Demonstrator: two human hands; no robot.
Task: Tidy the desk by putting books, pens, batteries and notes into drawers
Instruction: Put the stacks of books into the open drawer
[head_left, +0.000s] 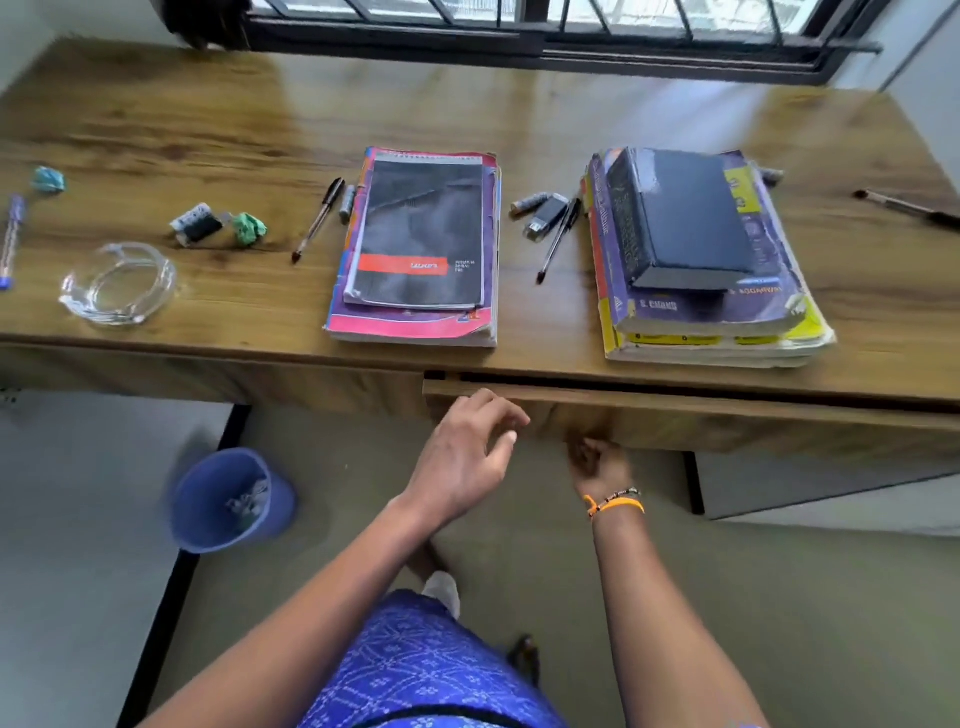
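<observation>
Two book stacks (415, 244) (701, 260) side by side, pens (558, 241) and perhaps batteries (530, 202) between.

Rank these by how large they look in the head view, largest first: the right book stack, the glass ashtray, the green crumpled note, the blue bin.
1. Right book stack
2. Blue bin; glass ashtray looks similar, so unranked: the bin sits nearer the camera.
3. Green crumpled note

Wood-front drawer (675, 410) under tabletop (208, 130), pulled out a crack. L stack: dark spiral notebook (421, 234) on pink book (410, 325). R stack: black hardback (685, 218) atop purple/yellow books (711, 317). Black pens (318, 221) (558, 241) & batteries (529, 202) lie betw. stacks; crumpled green note (249, 228) further L.
</observation>
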